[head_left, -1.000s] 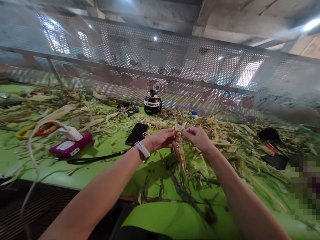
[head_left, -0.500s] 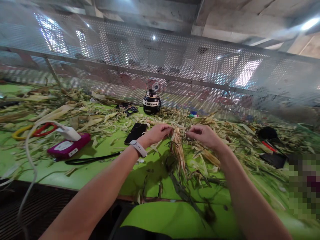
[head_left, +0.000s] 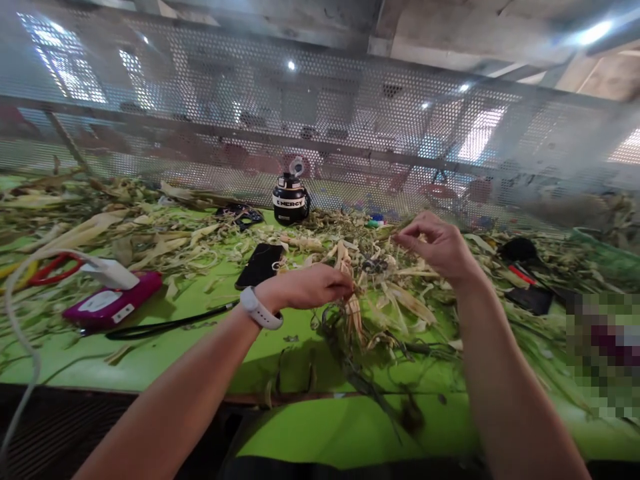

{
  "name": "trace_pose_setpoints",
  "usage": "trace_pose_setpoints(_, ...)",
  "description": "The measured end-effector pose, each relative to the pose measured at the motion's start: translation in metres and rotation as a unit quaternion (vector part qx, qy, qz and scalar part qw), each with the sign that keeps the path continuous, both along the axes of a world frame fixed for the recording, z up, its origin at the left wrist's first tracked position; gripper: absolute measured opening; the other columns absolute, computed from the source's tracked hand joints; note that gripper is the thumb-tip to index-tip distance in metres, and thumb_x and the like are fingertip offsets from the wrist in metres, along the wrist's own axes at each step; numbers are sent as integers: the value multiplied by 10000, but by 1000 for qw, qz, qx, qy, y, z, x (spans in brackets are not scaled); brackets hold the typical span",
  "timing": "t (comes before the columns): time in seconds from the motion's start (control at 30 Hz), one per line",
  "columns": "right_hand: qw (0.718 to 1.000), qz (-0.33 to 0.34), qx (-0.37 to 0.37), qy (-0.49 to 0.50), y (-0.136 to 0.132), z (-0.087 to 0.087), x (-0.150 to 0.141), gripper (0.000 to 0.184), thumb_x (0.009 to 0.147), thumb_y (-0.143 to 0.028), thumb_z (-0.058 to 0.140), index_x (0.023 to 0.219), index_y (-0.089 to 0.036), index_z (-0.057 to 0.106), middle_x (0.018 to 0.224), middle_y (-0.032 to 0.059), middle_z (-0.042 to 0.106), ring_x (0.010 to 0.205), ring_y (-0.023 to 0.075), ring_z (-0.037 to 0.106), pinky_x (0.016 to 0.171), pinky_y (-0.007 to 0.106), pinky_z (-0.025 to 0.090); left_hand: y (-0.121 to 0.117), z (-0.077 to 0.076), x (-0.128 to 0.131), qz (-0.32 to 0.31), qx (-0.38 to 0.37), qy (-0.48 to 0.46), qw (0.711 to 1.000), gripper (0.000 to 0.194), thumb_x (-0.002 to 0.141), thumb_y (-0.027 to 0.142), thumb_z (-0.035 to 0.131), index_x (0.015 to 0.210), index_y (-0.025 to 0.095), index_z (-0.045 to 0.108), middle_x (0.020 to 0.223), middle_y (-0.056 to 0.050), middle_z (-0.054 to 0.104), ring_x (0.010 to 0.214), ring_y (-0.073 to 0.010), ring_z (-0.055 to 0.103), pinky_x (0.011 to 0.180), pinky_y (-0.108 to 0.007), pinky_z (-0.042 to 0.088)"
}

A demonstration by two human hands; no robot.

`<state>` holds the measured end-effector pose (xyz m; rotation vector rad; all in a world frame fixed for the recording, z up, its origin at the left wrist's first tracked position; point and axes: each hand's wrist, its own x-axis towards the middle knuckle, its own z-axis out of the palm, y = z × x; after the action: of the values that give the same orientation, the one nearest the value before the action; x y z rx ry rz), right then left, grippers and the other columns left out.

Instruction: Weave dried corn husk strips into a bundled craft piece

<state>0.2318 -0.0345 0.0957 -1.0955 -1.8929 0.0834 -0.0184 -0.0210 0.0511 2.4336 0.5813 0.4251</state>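
A bundle of dried corn husks (head_left: 355, 317) stands out in the middle of the green table, its strips fanning toward me. My left hand (head_left: 317, 285), with a pale watch on its wrist, is closed in a pinch at the bundle's middle and hides part of it. Up and to the right, apart from the bundle, my right hand (head_left: 434, 243) is raised with thumb and fingers pressed together. What it pinches, if anything, is too small to make out. Dark green shreds (head_left: 350, 367) trail below the bundle.
A black phone (head_left: 259, 264) lies left of my hands, a black bottle (head_left: 291, 200) behind it. At left are a magenta power block (head_left: 115, 300) with a white charger and red-handled scissors (head_left: 57, 270). Loose husks cover the back. A perforated metal screen (head_left: 340, 133) rises behind.
My left hand has come down and closed on the bundle's middle. My right hand has lifted and moved away to the right. The whole view has shifted slightly.
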Motion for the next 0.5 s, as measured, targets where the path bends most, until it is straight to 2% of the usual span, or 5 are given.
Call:
trace_pose_setpoints(0.1, 999, -8, -1, 36, 1, 1, 10, 342, 713, -532, 668, 634, -201, 630, 668, 18, 513, 669, 158, 475, 656, 322, 395, -3, 10, -10, -44, -82, -10, 996, 176, 798, 289, 562, 684, 210, 671, 651, -6, 620, 599, -127, 518, 590, -217, 381)
trace_pose_setpoints(0.2, 998, -13, 2, 63, 4, -1, 10, 344, 714, -516, 673, 632, -187, 614, 664, 13, 506, 648, 144, 457, 629, 303, 376, -11, 19, -13, -86, -174, -11, 981, 187, 789, 333, 584, 702, 203, 687, 592, -5, 572, 517, -109, 452, 516, -221, 356)
trace_pose_setpoints(0.33, 997, -18, 12, 70, 12, -17, -15, 295, 776, -448, 632, 668, -178, 586, 690, 7, 500, 646, 130, 452, 621, 275, 368, -26, 19, -2, -179, -343, 18, 922, 257, 818, 399, 546, 763, 193, 689, 618, -34, 562, 484, -103, 407, 460, -237, 329)
trace_pose_setpoints(0.4, 1000, -22, -4, 3, 18, -32, -30, 269, 807, -394, 605, 653, -176, 566, 683, 8, 506, 666, 133, 458, 657, 271, 369, -28, 14, 2, -169, -383, -40, 907, 257, 802, 412, 574, 760, 179, 675, 653, -45, 575, 490, -96, 418, 459, -235, 335)
trace_pose_setpoints(0.5, 991, -20, -74, -112, 27, -56, -39, 238, 807, -302, 590, 616, -173, 534, 696, 14, 507, 698, 139, 466, 667, 263, 353, -12, 7, 0, -44, -375, -241, 894, 236, 795, 397, 597, 798, 165, 642, 596, 3, 491, 492, -69, 393, 465, -197, 328)
